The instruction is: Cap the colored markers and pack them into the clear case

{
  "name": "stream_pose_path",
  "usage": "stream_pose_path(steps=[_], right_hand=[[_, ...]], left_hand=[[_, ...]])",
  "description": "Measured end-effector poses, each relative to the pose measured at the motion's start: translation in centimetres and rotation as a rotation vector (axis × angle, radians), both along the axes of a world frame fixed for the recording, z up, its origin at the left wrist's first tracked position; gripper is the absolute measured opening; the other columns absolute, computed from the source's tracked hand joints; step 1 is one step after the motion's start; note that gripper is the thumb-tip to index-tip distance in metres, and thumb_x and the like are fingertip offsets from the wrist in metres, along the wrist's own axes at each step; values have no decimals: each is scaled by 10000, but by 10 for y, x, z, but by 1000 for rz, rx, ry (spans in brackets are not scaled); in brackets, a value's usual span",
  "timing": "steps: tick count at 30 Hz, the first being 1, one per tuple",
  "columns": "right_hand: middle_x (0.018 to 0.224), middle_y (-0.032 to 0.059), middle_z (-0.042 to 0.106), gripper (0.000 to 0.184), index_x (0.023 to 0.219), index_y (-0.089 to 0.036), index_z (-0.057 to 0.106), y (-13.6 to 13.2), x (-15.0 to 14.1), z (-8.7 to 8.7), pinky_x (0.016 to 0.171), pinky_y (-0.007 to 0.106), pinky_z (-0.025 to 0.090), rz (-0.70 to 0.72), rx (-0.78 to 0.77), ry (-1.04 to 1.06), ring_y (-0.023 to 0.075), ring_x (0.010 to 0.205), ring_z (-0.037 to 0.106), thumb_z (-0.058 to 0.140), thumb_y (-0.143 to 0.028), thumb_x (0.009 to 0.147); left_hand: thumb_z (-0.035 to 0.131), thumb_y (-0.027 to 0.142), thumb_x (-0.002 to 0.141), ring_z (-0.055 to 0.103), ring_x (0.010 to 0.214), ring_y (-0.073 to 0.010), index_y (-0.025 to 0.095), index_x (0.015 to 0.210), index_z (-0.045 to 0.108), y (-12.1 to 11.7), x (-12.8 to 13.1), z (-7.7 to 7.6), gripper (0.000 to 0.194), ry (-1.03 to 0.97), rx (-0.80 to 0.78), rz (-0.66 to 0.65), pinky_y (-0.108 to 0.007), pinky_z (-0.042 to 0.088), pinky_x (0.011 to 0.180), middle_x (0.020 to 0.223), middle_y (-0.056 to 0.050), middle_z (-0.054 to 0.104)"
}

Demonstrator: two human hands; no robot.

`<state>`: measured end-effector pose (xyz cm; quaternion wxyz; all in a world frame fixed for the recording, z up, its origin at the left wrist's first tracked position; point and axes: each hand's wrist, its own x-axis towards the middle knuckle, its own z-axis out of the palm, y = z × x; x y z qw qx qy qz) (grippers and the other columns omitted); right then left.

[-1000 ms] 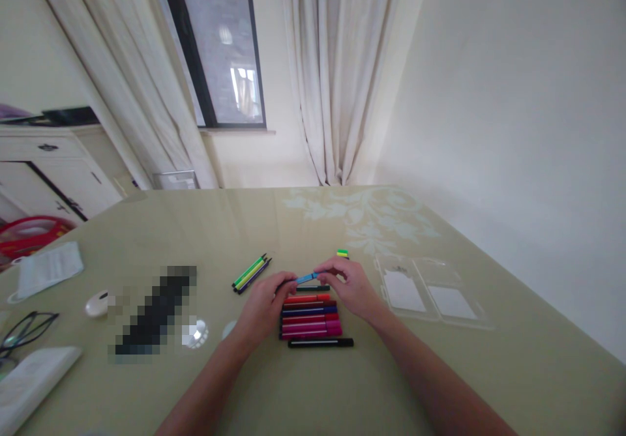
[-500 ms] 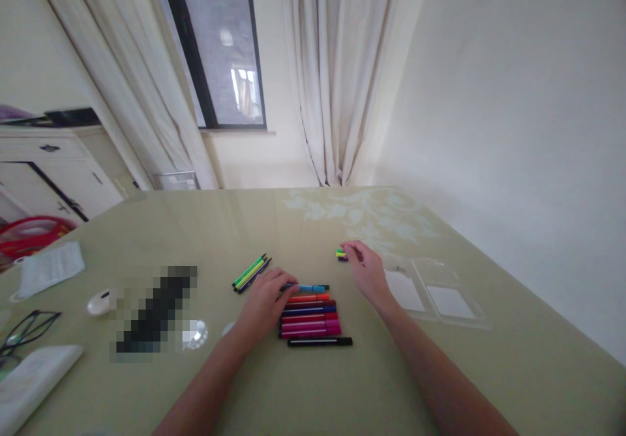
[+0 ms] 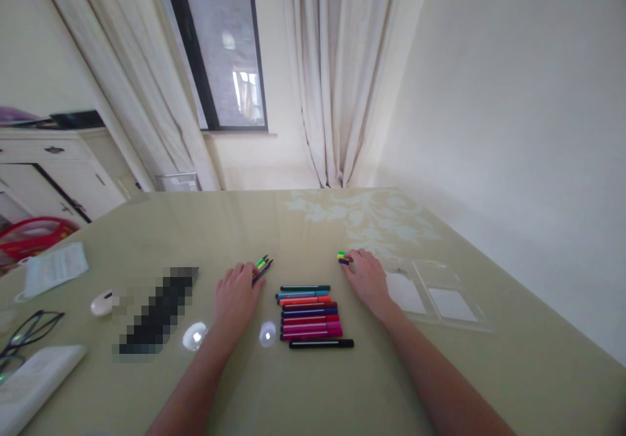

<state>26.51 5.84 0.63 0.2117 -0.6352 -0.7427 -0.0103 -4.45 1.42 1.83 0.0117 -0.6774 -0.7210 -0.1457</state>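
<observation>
Three slim plastic marker pens, green, yellow and purple, lie uncapped on the pale green desk, tips slanting toward its far edge and rightward. The left hand curls over their barrels; I cannot tell whether it pinches any. The right hand bends its fingers at small matching caps, grip unclear. Farther from that edge, a row of coloured markers lies roughly parallel to it, apparently capped; three pens remain bare.

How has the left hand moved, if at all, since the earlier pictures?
Yes, leftward: the left hand is now farther left relative to the window.
</observation>
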Motion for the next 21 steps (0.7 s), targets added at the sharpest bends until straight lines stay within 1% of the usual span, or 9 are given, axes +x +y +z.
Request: stream_pose_path(steps=[6,8,11,13,15,18,21], right_hand=[[1022,127,707,108,943,-206,717,0,2,-2,868,383,453,20,-9,3,286,991,629,611,-227,950],[1033,128,710,104,931,-205,714,0,0,-2,881,383,454,40,-7,35,283,1006,629,614,-218,951],[1015,93,725,116,947,-207,692,-2,-6,2,887,370,468,153,-20,230,252,995,642,588,-244,981],[982,57,736,135,976,-211,675,-5,-12,7,846,343,485,249,-44,412,217,933,656,571,-293,1003],[950,37,745,155,984,-214,676,-10,-19,14,795,319,493,319,-56,548,193,867,661,586,-339,1003],[961,46,759,175,998,-216,709,-18,-25,24,762,308,500,375,-38,634,187,837,664,630,-372,981],[985,54,771,181,1019,-226,740,-23,-28,31,753,314,506,408,-22,666,192,839,669,641,-370,974]], left_hand=[[553,310,969,634,1002,-290,206,1013,630,1,1,-4,137,-3,-18,8,-406,466,861,1046,-102,703],[541,293,972,638,997,-290,195,1007,643,1,1,-6,146,-23,-26,-5,-413,471,877,1032,-105,705],[521,280,977,631,1024,-290,187,999,668,2,5,-7,176,-89,21,-83,-424,470,915,1061,-107,699],[511,291,985,624,1064,-293,194,1031,670,3,12,-5,192,-160,81,-154,-433,464,931,1105,-104,698],[492,303,1002,632,1071,-288,211,1061,659,2,21,-2,199,-247,118,-221,-441,454,936,1109,-88,712],[470,317,1020,658,1008,-266,230,1053,645,0,32,2,198,-363,117,-324,-435,451,924,1047,-60,739],[466,324,1022,659,976,-254,229,1044,650,-3,38,3,209,-418,123,-398,-423,456,915,1027,-53,740]])
